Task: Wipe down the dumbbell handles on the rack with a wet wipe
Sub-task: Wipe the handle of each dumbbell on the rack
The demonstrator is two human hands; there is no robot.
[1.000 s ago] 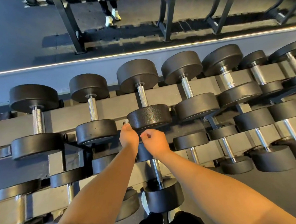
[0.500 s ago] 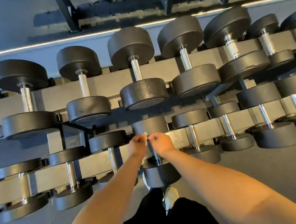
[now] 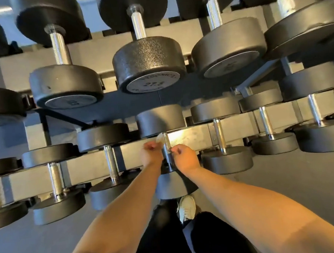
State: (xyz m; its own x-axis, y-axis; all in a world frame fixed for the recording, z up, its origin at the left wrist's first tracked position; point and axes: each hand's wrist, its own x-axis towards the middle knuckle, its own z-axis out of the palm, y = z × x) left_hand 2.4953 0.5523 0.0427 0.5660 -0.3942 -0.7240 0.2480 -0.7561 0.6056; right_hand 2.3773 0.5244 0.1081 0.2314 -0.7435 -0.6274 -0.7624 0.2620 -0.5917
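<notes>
Both hands have dropped from the top tier to the lower one and split apart, and the view has closed in on the rack. The left hand (image 3: 151, 154) and right hand (image 3: 185, 157) now sit on either side of the short chrome handle (image 3: 166, 146) of a black round-headed dumbbell (image 3: 160, 120) on the lower grey steel rack beam (image 3: 194, 136). The small whitish translucent wet wipe (image 3: 160, 138) is at the left fingertips, right up against the top of that handle just under the far head. The left fingers are curled and pinching it. The right fingers are curled tight beside the bar, but motion blur means I can't tell whether they hold the wipe's other end or nothing. My read is that the wipe is being set around this bar and the rubbing stroke is about to start, with most of the handles on the rack still to do. The handles are polished metal, and the knurling on a top-tier one (image 3: 59, 49) should snag thin wet tissue. The heads are pebbled black rubber, and the one above (image 3: 148, 62) has a flat grey end cap marked 27.5.
</notes>
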